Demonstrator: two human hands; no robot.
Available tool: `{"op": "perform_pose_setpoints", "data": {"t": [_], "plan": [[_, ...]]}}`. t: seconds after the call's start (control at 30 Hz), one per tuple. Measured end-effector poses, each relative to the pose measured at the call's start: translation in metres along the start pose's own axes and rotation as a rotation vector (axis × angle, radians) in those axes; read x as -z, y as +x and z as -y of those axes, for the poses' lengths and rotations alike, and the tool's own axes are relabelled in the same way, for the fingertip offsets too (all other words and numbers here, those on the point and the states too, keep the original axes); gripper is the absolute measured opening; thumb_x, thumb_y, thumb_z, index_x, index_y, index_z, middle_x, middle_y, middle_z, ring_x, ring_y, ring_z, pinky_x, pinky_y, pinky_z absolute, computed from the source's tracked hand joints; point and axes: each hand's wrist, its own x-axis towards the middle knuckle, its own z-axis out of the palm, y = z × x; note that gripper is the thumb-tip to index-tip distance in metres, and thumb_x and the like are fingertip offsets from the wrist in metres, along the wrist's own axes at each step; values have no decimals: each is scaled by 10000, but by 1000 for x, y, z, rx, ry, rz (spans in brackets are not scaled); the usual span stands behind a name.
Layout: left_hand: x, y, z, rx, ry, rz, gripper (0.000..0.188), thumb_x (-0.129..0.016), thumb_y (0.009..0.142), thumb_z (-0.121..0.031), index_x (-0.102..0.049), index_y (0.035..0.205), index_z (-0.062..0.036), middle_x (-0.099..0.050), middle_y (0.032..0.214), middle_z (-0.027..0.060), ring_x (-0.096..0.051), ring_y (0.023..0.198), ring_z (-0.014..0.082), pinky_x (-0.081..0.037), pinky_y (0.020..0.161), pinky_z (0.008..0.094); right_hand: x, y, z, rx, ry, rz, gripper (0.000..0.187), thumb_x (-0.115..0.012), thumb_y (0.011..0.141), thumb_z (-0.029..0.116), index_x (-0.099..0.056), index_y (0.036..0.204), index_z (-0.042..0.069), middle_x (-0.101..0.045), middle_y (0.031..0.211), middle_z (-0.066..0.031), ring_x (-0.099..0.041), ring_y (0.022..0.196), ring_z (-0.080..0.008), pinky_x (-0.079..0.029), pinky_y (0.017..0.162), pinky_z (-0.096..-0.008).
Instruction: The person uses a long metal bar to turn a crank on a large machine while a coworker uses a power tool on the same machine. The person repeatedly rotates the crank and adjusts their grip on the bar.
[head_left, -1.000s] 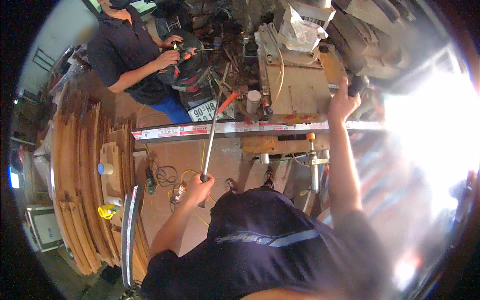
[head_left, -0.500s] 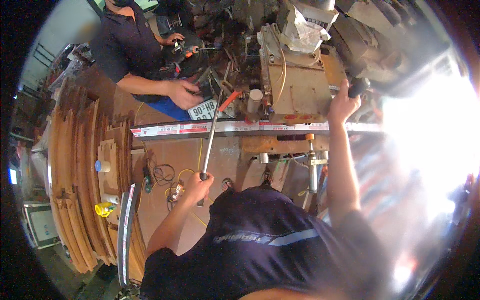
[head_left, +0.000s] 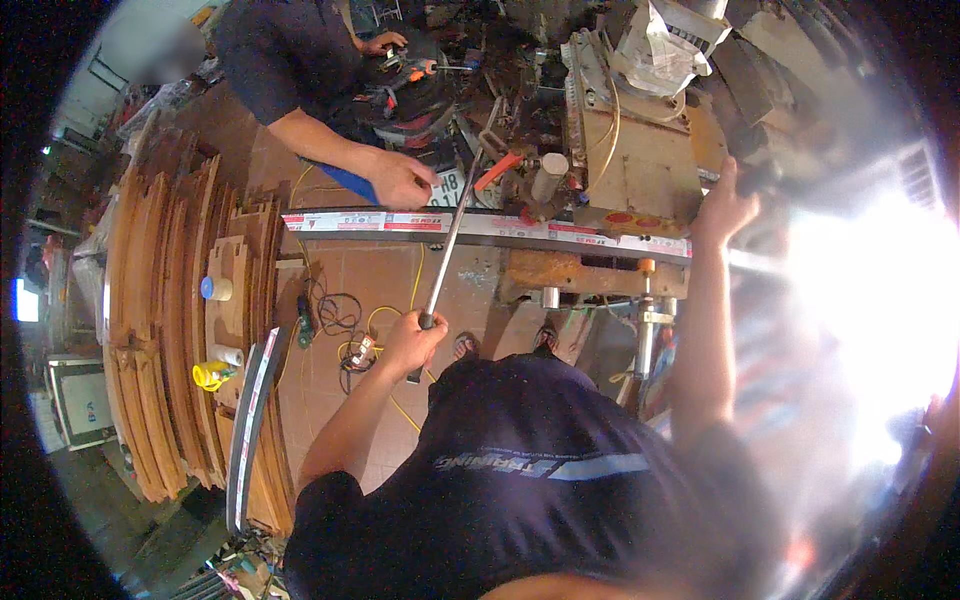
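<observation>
My left hand [head_left: 415, 342] is closed around the black grip of a long metal lever [head_left: 451, 246]. The lever slants up and away, passing over a long metal strip [head_left: 480, 225] faced with white and red printed film. An orange-red bar [head_left: 497, 171] sits by the lever's far end. Over at the right, my right hand [head_left: 724, 206] has curled fingers at the side of a beige machine [head_left: 640, 165], near a dark, blurred knob; what it grips is hidden. The strip runs along the machine's near side, above a rusty beam [head_left: 560, 272].
Across from me, a co-worker's hand [head_left: 402, 182] is close to the lever, beside a licence plate [head_left: 443, 191]. Stacked brown boards [head_left: 160, 330] stand at left with another strip [head_left: 250, 430] against them. Cables [head_left: 335, 315] lie on the tiled floor. Glare washes out the right side.
The whole view has shifted, so the machine and the co-worker appear farther right and higher. My left hand keeps hold of the lever, and my right hand stays beside the machine.
</observation>
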Motion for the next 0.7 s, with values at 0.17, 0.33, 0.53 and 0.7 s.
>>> {"op": "perform_pose_setpoints", "data": {"t": [0.17,0.33,0.53,0.7], "plan": [[0,-2,-1,71,20,-3,184,-731,1021,-177,-676,1099,-21,-652,776,26,-644,615,138,-556,583,345,2,3,-5,5,-56,12,318,-798,994,231,-792,1082,-75,-817,1019,-144,-729,901,-258,-559,868,-433],[0,-6,6,-547,88,-265,494,-813,938,-250,-661,1369,-63,-602,1482,185,-585,1389,333,-461,1167,528,6,7,-14,5,12,66,365,-813,972,272,-799,1074,-78,-825,1031,-119,-731,880,-249,-567,874,-440],[76,-45,-3,-955,952,92,720,-903,818,-411,-645,1468,-240,-372,1757,128,-327,1615,431,-334,1286,606,5,11,-18,-70,-198,31,354,-834,948,265,-818,1072,-67,-829,997,-94,-725,832,-195,-576,800,-389],[77,-28,-9,-1058,1218,405,873,-945,676,-606,-677,1381,-166,-344,1774,123,-214,1676,412,-189,1359,636,8,9,-14,5,-72,108,379,-855,957,289,-805,1024,-81,-826,978,-112,-708,827,-171,-576,798,-394]]}}
